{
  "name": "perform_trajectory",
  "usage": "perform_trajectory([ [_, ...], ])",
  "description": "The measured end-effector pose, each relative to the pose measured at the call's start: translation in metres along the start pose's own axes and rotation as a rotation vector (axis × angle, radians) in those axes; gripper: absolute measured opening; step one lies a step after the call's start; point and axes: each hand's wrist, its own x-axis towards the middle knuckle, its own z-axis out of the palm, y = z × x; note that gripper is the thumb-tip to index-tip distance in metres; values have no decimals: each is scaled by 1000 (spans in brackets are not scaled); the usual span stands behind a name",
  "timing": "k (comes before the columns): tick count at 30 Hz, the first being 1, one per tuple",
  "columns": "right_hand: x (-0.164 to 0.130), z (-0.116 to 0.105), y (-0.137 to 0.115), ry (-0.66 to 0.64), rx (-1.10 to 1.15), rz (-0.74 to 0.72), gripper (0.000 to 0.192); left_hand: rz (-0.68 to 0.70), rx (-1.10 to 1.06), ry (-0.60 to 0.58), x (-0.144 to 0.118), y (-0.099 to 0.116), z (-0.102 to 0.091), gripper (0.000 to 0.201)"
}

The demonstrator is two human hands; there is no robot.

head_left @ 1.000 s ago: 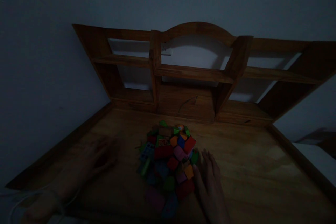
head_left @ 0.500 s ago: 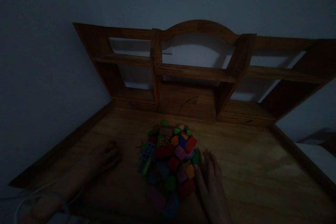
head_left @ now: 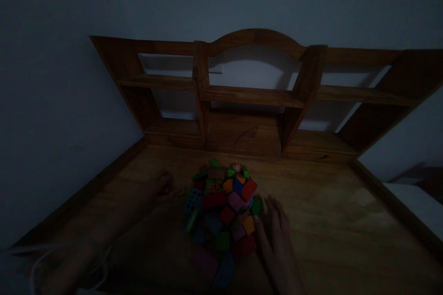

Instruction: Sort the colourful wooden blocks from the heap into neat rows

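Observation:
A heap of coloured toy blocks (head_left: 214, 200) lies on the wooden desktop, in red, green, blue, orange, pink and brown. My left hand (head_left: 162, 186) is at the heap's left edge, dark and smeared by motion; I cannot make out its fingers clearly or whether it touches a block. On the other side, my right hand (head_left: 278, 235) rests with fingers stretched out and thumb apart, holding nothing. Its thumb tip is by an orange block (head_left: 248, 225), and its fingers are next to a green block (head_left: 256, 206).
A wooden shelf unit (head_left: 249, 96) with several compartments stands along the desk's back edge, against the wall. Raised wooden edges (head_left: 391, 207) border the desktop (head_left: 332, 212). A pale cable (head_left: 44, 251) loops by my left forearm. The scene is dim.
My left hand has moved right and slightly forward, up to the heap. My right hand stays beside the blocks. The view has shifted slightly.

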Motion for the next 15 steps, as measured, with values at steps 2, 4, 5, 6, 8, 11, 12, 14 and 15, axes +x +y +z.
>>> perform_trajectory([
  [2,1,0,0,5,-2,-6,58,63,-71,-38,20,22,3,27],
  [4,1,0,0,-9,-7,0,57,151,-106,-51,39,50,6,24],
  [5,2,0,0,-12,-8,2,57,196,-129,-26,47,63,8,22],
  [6,2,0,0,-11,-9,3,57,252,-156,-26,54,75,11,21],
  [8,2,1,1,6,-8,-3,57,306,-186,-85,64,95,18,20],
  [11,1,3,2,27,9,-19,58,316,-190,-168,70,107,31,23],
  [12,1,3,3,27,13,-21,57,316,-188,-177,70,108,35,25],
  [14,1,4,5,24,9,-23,55,317,-183,-173,68,108,39,33],
  [15,1,5,6,20,4,-24,55,313,-180,-160,67,107,40,38],
])
